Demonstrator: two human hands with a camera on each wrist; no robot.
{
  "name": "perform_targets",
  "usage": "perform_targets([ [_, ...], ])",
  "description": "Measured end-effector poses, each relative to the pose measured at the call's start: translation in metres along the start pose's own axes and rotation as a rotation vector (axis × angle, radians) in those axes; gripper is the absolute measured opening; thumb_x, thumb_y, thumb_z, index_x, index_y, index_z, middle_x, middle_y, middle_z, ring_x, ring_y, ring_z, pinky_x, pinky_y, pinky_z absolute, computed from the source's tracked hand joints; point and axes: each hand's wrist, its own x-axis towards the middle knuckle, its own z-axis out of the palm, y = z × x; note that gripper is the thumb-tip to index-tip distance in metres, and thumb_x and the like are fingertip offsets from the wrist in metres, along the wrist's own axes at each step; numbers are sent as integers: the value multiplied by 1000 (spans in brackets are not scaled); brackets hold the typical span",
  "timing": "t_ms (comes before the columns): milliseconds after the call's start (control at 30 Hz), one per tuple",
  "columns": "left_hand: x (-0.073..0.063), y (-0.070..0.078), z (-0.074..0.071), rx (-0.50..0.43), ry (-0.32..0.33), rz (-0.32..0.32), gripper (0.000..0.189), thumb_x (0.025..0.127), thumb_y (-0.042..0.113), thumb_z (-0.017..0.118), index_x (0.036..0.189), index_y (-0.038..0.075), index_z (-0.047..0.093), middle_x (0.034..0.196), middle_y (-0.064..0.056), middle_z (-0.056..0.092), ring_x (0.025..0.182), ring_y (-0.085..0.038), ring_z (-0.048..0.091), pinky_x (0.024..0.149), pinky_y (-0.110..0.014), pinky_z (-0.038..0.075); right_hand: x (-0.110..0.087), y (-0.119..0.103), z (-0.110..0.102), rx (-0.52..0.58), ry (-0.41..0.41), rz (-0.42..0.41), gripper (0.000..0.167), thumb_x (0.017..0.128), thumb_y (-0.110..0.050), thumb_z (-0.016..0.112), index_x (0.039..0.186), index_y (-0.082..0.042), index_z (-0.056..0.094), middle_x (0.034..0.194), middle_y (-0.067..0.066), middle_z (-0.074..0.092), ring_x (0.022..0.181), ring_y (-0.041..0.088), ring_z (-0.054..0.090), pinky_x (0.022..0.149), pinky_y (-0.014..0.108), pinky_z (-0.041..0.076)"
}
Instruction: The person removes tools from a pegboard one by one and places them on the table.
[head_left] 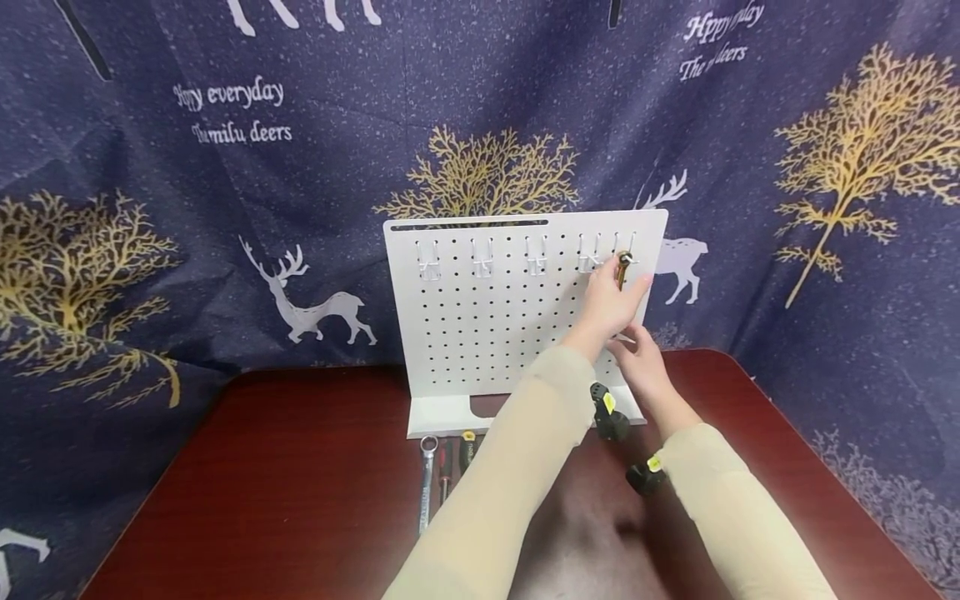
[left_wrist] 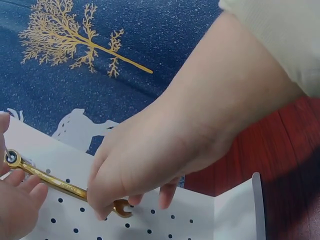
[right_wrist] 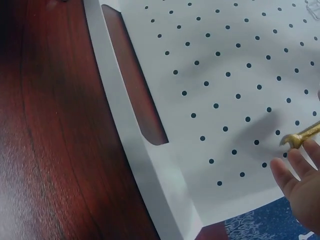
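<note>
A gold combination wrench [left_wrist: 55, 184] hangs against the white pegboard [head_left: 510, 312], its ring end up by the rightmost hook. My left hand [head_left: 611, 300] has its fingers about the ring end, where a thin metal prong meets the ring in the left wrist view. Lower down, my right hand [head_left: 641, 362] pinches the wrench near its open end; this grip [left_wrist: 145, 155] shows in the left wrist view. At the right wrist view's edge, the right hand's fingers [right_wrist: 302, 175] lie beside the open end. My left hand partly covers the wrench in the head view.
Wire hooks [head_left: 482, 258] line the pegboard's top. On the reddish table [head_left: 300, 467], a silver wrench [head_left: 427, 479], a screwdriver [head_left: 445, 467] and a black-and-yellow tool [head_left: 467, 448] lie before the board's base, partly behind my left sleeve. A patterned blue cloth [head_left: 337, 208] hangs behind.
</note>
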Motion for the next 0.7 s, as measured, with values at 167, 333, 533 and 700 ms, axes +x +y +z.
perform_targets([
  [167, 0, 3, 2, -26, 14, -48, 58, 93, 40, 55, 143, 15, 39, 139, -6, 50, 129, -19, 47, 107, -28, 40, 3, 1, 2, 3, -1, 38, 58, 96, -22, 49, 147, -6, 26, 150, 19, 31, 135, 40, 35, 107, 53, 37],
  [333, 0, 5, 1, -47, 18, -61, 55, 94, 38, 56, 142, 14, 42, 137, -6, 51, 127, -18, 49, 106, -28, 41, 6, 0, 2, -5, 14, 35, 55, 96, -19, 48, 146, -6, 30, 148, 20, 35, 135, 41, 35, 109, 53, 35],
  [533, 1, 6, -2, -50, 59, -38, 48, 95, 32, 55, 138, 11, 48, 128, -7, 58, 121, -18, 53, 102, -24, 43, 6, -2, 5, -21, 17, 20, 42, 98, -20, 44, 136, -2, 42, 132, 22, 47, 131, 40, 41, 106, 52, 39],
  [700, 1, 4, -1, -70, 89, -53, 43, 94, 32, 56, 130, 9, 56, 122, -5, 62, 114, -15, 57, 97, -22, 47, 0, -3, 6, 41, 36, 6, 39, 100, -21, 42, 133, -1, 43, 119, 17, 54, 112, 27, 55, 93, 41, 51],
])
